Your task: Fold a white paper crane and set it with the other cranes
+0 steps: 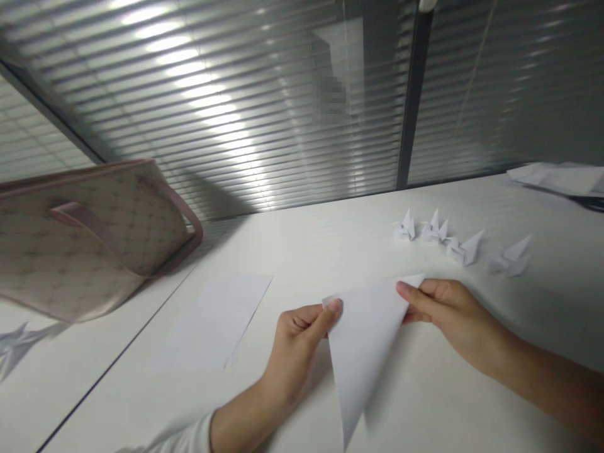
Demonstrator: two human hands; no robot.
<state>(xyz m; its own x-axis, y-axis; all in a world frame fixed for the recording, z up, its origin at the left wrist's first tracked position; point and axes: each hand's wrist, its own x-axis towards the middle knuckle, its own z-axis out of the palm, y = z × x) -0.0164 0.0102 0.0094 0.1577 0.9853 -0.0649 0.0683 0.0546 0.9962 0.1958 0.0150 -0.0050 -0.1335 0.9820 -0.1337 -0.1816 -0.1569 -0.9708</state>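
A white sheet of paper (365, 333), folded into a triangle, is held up just above the table between my two hands. Its long point hangs down toward me. My left hand (302, 340) pinches the upper left corner, thumb on the front face and fingers behind. Near the upper right corner my right hand (441, 308) grips the edge in the same way, with the tip of the paper sticking out past the thumb. Left of my left hand, flat white paper (214, 321) lies on the table.
Several folded paper cranes (465, 248) stand on the white table (302, 245) at the back right. A patterned bag (94, 239) with pink handles sits at the left. Folded paper (19, 346) lies at the left edge, more paper (559, 178) at the far right. Window blinds (283, 94) rise behind.
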